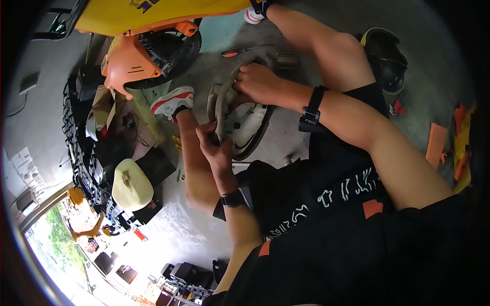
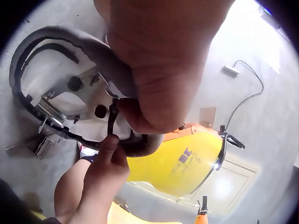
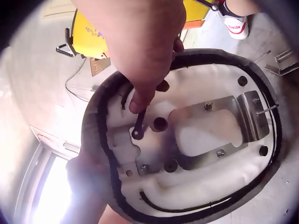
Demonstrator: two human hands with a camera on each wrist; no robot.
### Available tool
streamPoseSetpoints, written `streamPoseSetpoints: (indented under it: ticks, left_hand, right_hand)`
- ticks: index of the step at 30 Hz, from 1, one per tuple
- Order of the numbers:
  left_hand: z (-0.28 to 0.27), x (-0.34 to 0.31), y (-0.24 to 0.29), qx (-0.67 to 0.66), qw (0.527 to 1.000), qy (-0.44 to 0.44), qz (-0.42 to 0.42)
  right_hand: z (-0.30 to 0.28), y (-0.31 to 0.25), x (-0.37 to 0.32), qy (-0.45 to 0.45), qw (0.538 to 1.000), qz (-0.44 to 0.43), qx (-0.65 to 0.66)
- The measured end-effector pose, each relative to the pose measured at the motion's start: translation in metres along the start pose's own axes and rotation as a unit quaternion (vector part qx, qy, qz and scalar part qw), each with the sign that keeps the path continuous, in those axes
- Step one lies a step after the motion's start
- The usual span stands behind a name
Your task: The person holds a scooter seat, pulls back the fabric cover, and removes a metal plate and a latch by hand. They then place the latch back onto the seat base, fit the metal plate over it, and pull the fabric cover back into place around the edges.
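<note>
A padded vehicle seat [image 1: 219, 109] is tipped on edge between the person's legs, its pale plastic underside facing the body. Fixed to that underside is a metal bracket plate [image 3: 187, 154] with nuts and a hinge. My left hand [image 1: 217, 148] grips the seat's grey padded rim, its thumb [image 2: 140, 119] reaching inside. A small dark wrench [image 3: 138, 125] is pinched in my right hand [image 1: 258, 84]. The wrench's ring end sits at one corner of the plate, right by the left thumb in the left wrist view. The right hand partly covers the wrench's other end.
An orange-handled screwdriver [image 1: 230, 53] and a metal bracket [image 1: 287, 59] lie on the floor beyond the seat. A yellow vehicle body [image 1: 163, 13] with an orange fender [image 1: 122, 66] stands ahead. A whitish plastic container [image 1: 133, 183] is at left, a black helmet-like shell [image 1: 385, 61] at right.
</note>
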State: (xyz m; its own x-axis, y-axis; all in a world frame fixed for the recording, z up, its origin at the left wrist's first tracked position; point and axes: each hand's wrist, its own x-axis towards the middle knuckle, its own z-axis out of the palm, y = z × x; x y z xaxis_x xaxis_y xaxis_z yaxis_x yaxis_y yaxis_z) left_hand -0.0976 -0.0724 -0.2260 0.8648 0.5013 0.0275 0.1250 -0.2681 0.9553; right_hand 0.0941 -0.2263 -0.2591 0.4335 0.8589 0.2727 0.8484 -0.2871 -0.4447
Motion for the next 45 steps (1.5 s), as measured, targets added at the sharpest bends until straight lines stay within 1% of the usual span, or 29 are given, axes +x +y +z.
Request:
streamPoseSetpoints:
  ticks: [1,3,5,7,10,14,16,19,23,29,31,34,36,39,43,45]
  left_hand:
    - [-0.001,0.0,-0.001,0.0,1.0,0.002,-0.001]
    - [0.0,-0.001,-0.002,-0.035,0.999,0.004,-0.009]
    - [-0.001,-0.002,-0.003,-0.026,1.0,0.007,-0.016]
    - [0.002,-0.002,-0.001,-0.019,1.0,0.008,-0.023]
    - [0.007,-0.005,0.001,-0.061,0.997,0.023,-0.03]
    - [0.004,-0.007,-0.009,-0.053,0.998,0.03,-0.013]
    - [0.003,-0.007,-0.01,-0.044,0.998,0.034,-0.011]
    - [0.002,-0.007,-0.009,-0.047,0.998,0.029,-0.018]
    - [0.003,-0.006,-0.009,-0.027,0.999,0.037,-0.003]
    - [0.005,-0.007,-0.006,-0.009,0.999,0.054,-0.002]
    - [0.005,-0.007,-0.007,-0.008,0.998,0.056,-0.005]
    - [0.005,-0.007,-0.008,0.012,0.998,0.055,0.02]
    - [0.008,-0.006,-0.007,0.053,0.994,0.061,0.072]
    - [0.006,-0.006,-0.009,0.082,0.992,0.052,0.079]
    - [0.009,-0.006,-0.01,0.042,0.995,0.063,0.061]
    - [0.009,-0.006,-0.008,0.002,0.996,0.072,0.059]
  right_hand:
    - [0.002,-0.002,-0.001,0.024,1.0,0.006,-0.02]
    - [0.006,-0.004,-0.001,0.032,0.999,0.013,-0.027]
    - [0.01,-0.005,-0.002,0.04,0.998,0.026,-0.036]
    - [0.018,-0.003,-0.002,0.124,0.992,-0.009,-0.032]
    - [0.026,-0.003,-0.003,0.139,0.99,-0.008,-0.032]
    - [0.034,-0.007,-0.004,0.141,0.989,0.0,-0.052]
    - [0.038,-0.007,-0.005,0.076,0.995,0.053,-0.032]
    - [0.04,-0.006,-0.006,0.074,0.995,0.053,-0.031]
    - [0.041,-0.007,-0.005,0.078,0.995,0.053,-0.023]
    - [0.04,-0.01,-0.004,0.047,0.997,0.054,-0.033]
    - [0.043,-0.008,-0.006,0.08,0.995,0.043,-0.029]
    - [0.047,-0.005,-0.009,0.087,0.996,0.033,-0.017]
    - [0.047,-0.002,-0.01,0.099,0.995,0.021,-0.01]
    - [0.046,0.0,-0.012,0.124,0.992,0.007,0.008]
    - [0.045,0.002,-0.012,0.15,0.988,0.01,0.035]
    - [0.045,0.001,-0.014,0.147,0.988,0.015,0.039]
